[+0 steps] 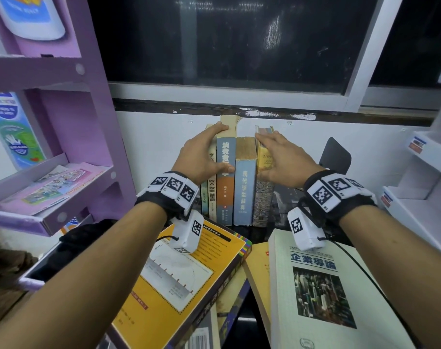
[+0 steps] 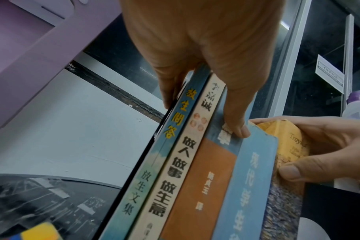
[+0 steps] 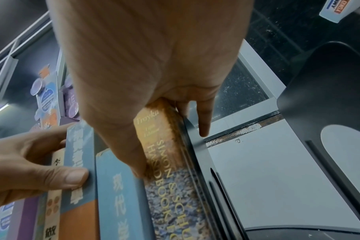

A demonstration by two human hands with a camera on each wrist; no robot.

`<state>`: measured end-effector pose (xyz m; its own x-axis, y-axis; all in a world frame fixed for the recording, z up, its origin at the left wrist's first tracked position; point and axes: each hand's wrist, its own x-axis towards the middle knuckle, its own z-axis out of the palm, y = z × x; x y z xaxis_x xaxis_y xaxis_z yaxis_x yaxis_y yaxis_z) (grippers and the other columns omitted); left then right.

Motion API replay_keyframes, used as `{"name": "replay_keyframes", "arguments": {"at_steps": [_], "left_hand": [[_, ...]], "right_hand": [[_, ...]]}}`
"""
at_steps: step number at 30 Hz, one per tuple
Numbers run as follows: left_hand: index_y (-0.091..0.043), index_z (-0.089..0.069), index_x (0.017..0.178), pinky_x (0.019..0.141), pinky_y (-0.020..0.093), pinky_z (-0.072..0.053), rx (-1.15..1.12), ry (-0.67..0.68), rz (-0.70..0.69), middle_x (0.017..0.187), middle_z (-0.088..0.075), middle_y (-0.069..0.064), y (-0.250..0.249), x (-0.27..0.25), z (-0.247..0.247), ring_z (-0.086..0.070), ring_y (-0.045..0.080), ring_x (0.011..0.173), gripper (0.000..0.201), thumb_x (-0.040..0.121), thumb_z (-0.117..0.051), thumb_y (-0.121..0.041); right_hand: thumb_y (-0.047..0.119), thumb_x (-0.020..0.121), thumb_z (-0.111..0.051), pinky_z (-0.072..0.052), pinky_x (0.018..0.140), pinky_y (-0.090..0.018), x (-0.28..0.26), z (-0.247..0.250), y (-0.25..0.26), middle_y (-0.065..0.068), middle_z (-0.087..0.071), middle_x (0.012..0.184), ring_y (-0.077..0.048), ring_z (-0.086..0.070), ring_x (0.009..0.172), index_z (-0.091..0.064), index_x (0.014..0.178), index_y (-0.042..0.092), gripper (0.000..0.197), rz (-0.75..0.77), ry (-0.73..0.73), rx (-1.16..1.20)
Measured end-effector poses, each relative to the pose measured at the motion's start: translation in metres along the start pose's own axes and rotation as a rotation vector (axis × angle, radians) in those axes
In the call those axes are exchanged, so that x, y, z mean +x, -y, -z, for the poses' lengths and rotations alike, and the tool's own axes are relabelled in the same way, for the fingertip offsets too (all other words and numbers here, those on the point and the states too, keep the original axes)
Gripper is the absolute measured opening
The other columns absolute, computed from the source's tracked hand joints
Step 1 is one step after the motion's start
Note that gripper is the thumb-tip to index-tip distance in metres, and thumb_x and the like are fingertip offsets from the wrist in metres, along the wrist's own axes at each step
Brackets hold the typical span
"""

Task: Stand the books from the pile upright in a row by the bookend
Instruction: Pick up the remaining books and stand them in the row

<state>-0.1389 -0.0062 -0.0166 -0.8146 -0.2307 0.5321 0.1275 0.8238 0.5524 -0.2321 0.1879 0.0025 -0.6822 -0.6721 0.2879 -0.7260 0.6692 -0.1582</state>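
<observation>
**A:** What are the hands doing?

**B:** The left hand [image 1: 201, 152] grips the left end of a row of upright books [image 1: 239, 182]. Its fingers curl over the top of the tall blue-and-orange book [image 1: 224, 172], and its thumb [image 2: 234, 125] presses on that book's spine. The right hand [image 1: 282, 159] grips the row's right end: its fingers lie over the top of the yellow handbook [image 1: 263, 159] marked "Troyka", and its thumb [image 3: 134, 162] rests on the handbook's spine beside the light blue dictionary [image 1: 244, 185]. Both hands are clasped on books, not flat or loose.

**A:** Where is the row, measured from the bookend?

**B:** The black bookend [image 1: 336, 154] stands just right of the row, against the white wall. The right wrist view shows a gap between the handbook and the bookend's upright plate. Going left from the bookend the row runs: handbook, dictionary, blue-and-orange book, a cream-spined book [image 2: 175, 170], then a thin blue-green one [image 2: 146, 178]. The books stand upright, spines facing the person.

**A:** And the pile?

**B:** It lies nearer the person than the bookend. A yellow-covered book [image 1: 186, 280] lies flat to the front left, and a pale green book [image 1: 322, 285] with a city photo lies flat in front of the bookend. A purple shelf unit [image 1: 70, 137] stands far left of the bookend.
</observation>
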Motion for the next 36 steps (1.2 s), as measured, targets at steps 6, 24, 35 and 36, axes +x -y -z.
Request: {"name": "replay_keyframes", "arguments": {"at_steps": [6, 24, 35, 36], "left_hand": [[-0.028, -0.038, 0.142, 0.106, 0.043, -0.041, 0.019, 0.040, 0.028, 0.151, -0.038, -0.005, -0.002, -0.005, 0.007, -0.045, 0.021, 0.131, 0.090, 0.066, -0.086, -0.029], [-0.026, -0.021, 0.150, 0.111, 0.043, -0.035, 0.072, 0.171, 0.158, 0.156, -0.024, 0.002, -0.018, -0.064, 0.054, -0.035, 0.024, 0.137, 0.085, 0.083, -0.071, -0.036], [-0.020, -0.025, 0.148, 0.111, 0.039, -0.031, 0.232, 0.559, 0.492, 0.152, -0.037, 0.009, -0.003, -0.117, 0.070, -0.040, 0.028, 0.135, 0.073, 0.090, -0.056, -0.050], [-0.020, -0.026, 0.148, 0.112, 0.039, -0.029, 0.233, 0.600, 0.517, 0.152, -0.036, 0.008, 0.001, -0.121, 0.070, -0.038, 0.028, 0.136, 0.071, 0.091, -0.055, -0.050]], "right_hand": [[0.035, 0.079, -0.072, -0.029, 0.113, -0.040, -0.001, 0.005, 0.008, 0.001, -0.017, 0.159, -0.020, -0.019, 0.145, -0.016, 0.152, 0.026, 0.093, -0.018, 0.026, 0.028], [0.026, 0.086, -0.066, -0.030, 0.112, -0.037, -0.064, 0.008, 0.048, -0.004, -0.035, 0.150, -0.023, -0.035, 0.136, -0.043, 0.141, 0.020, 0.060, 0.029, -0.194, 0.143], [0.036, 0.088, -0.066, -0.038, 0.101, -0.034, -0.100, -0.019, 0.095, -0.004, -0.049, 0.141, -0.022, -0.046, 0.128, -0.046, 0.136, 0.017, 0.056, -0.173, 0.038, 0.413], [0.038, 0.088, -0.065, -0.038, 0.099, -0.032, -0.101, -0.022, 0.098, -0.003, -0.049, 0.141, -0.022, -0.046, 0.127, -0.045, 0.137, 0.017, 0.057, -0.194, 0.080, 0.409]]}}
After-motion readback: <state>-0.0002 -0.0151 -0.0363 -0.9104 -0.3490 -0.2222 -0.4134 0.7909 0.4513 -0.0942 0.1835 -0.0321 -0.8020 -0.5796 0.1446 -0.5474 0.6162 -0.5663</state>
